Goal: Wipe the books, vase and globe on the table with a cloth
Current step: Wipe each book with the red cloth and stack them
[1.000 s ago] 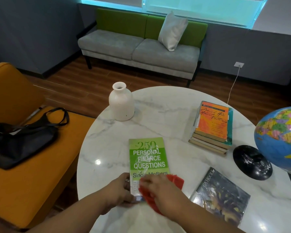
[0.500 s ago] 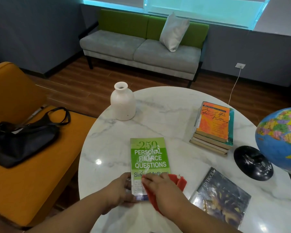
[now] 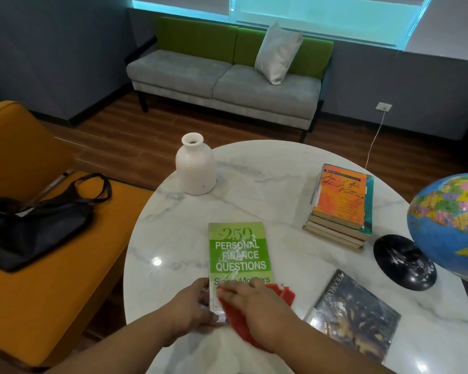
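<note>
A green book (image 3: 239,252) lies flat on the round marble table (image 3: 268,184). My left hand (image 3: 192,306) grips its near left edge. My right hand (image 3: 257,303) presses a red cloth (image 3: 284,291) onto the book's lower cover. A white vase (image 3: 195,166) stands at the table's far left. A stack of books (image 3: 341,206) with an orange cover on top sits at the right. A dark book (image 3: 354,314) lies at the near right. The globe (image 3: 449,222) with its black base (image 3: 404,261) stands at the right edge.
An orange armchair (image 3: 52,279) with a black bag (image 3: 35,225) on its seat stands left of the table. A grey and green sofa (image 3: 224,79) with a white pillow sits by the far wall. A white cable hangs from a wall socket (image 3: 383,106).
My right hand with the red cloth has shifted slightly left across the book's lower cover. My left hand has kept its hold on the book's edge.
</note>
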`<move>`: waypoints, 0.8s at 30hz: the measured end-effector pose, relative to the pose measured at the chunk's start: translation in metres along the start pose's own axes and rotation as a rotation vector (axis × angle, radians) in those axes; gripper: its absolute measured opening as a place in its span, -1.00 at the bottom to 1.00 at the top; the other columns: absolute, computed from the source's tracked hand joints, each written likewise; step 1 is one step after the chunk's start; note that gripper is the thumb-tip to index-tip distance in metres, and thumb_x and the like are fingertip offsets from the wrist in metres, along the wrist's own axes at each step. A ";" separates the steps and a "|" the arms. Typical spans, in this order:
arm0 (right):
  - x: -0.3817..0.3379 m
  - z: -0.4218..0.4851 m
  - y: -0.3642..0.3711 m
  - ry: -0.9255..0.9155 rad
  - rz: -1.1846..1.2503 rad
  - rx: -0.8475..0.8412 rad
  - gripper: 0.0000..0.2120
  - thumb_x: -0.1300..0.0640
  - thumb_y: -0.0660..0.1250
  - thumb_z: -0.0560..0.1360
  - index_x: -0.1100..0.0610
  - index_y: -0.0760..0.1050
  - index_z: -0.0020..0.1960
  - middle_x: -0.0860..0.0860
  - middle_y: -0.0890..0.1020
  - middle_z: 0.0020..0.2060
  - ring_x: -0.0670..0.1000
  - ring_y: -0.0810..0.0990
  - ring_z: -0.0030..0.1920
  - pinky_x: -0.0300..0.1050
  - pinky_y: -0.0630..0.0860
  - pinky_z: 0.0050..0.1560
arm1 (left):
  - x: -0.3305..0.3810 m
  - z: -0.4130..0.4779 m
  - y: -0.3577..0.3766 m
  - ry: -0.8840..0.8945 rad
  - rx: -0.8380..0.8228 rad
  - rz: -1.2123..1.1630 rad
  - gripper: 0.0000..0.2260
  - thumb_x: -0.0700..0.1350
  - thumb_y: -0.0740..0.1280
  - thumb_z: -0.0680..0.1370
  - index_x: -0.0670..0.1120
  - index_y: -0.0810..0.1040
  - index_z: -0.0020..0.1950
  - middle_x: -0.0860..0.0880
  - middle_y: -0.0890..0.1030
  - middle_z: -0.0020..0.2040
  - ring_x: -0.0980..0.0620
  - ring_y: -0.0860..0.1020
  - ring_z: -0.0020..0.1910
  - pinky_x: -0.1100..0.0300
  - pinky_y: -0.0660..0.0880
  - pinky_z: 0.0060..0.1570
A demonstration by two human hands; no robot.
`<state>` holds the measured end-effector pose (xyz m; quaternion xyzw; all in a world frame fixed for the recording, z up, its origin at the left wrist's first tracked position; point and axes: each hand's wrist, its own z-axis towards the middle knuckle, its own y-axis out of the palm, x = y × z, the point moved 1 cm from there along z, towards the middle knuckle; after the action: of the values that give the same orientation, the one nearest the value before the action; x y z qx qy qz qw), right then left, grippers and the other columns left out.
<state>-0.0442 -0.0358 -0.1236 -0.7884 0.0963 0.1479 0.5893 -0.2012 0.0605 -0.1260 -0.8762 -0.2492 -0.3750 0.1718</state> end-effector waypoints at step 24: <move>0.010 0.007 -0.008 0.127 -0.022 0.031 -0.47 0.03 0.19 0.57 -0.15 0.16 0.51 -0.21 0.17 0.49 0.09 0.32 0.22 0.00 0.39 0.19 | 0.000 0.004 0.005 -0.013 0.073 0.026 -0.45 -0.40 0.41 0.37 -0.06 0.39 0.29 -0.18 0.63 0.02 -0.08 0.66 -0.10 0.07 0.64 -0.17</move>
<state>-0.0334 -0.0263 -0.1214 -0.7881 0.1270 0.0897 0.5955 -0.1962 0.0587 -0.1295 -0.8749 -0.2524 -0.3578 0.2070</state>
